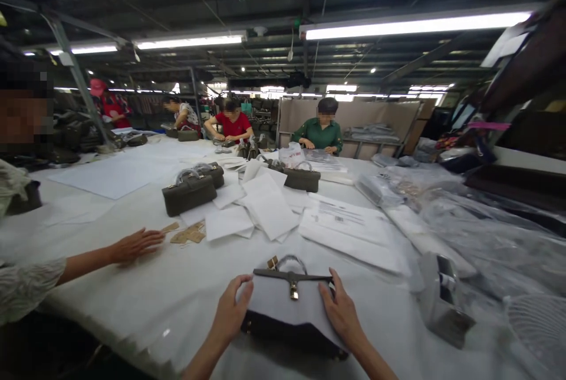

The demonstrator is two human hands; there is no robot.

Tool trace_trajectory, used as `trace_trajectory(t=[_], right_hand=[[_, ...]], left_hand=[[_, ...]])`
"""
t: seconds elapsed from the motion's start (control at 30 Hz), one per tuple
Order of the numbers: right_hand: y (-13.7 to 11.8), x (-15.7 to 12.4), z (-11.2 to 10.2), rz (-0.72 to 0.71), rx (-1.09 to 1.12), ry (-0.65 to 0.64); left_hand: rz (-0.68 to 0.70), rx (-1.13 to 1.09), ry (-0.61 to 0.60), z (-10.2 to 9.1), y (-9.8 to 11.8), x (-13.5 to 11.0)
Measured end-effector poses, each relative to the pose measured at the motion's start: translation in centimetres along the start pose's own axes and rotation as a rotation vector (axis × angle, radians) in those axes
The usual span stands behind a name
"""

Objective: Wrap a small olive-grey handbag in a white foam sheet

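A dark handbag [294,333] lies at the table's near edge, right in front of me. Over its upper part is a pale sheet [278,300], and a dark flap strip with a gold-coloured clasp [294,291] runs above it. The wrapped handle [297,260] stands up behind, beside a small brownish tag [272,263]. My left hand [232,306] grips the bag's left edge between thumb and fingers. At the opposite edge, my right hand [340,308] grips it the same way, fingertips partly hidden behind the flap's end.
Loose white sheets [269,203] cover the table's middle, near dark handbags [189,193]. A co-worker's hand [138,245] rests flat at left by brown scraps [190,233]. A grey tape dispenser [444,300] and clear plastic bags [477,233] are at right. Other people work across the table.
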State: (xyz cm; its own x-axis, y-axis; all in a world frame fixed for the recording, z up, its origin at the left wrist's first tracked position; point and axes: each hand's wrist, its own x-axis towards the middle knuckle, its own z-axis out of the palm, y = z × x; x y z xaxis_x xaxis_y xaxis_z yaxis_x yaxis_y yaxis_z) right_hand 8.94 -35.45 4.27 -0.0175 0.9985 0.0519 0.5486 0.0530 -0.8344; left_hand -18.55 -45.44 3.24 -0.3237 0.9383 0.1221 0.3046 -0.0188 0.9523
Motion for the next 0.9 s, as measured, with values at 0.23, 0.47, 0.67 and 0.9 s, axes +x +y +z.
trace_trajectory(t=[0.23, 0.47, 0.67, 0.9], right_hand=[[0.5, 0.0, -1.0, 0.221, 0.17, 0.06], [1.5, -1.0, -2.4, 0.345, 0.471, -0.059], [2.0, 0.7, -1.4, 0.252, 0.585, 0.026], [2.5, 1.5, -0.5, 0.232, 0.572, 0.075]], left_hand=[[0.584, 0.581, -0.228, 3.2, 4.8, -3.5], [0.768, 1.018, -0.096, 6.8, 0.7, -4.2], [0.957, 1.147, -0.006, 6.0, -0.6, -3.9], [0.981, 1.166, 0.069, 6.2, -0.8, -3.3]])
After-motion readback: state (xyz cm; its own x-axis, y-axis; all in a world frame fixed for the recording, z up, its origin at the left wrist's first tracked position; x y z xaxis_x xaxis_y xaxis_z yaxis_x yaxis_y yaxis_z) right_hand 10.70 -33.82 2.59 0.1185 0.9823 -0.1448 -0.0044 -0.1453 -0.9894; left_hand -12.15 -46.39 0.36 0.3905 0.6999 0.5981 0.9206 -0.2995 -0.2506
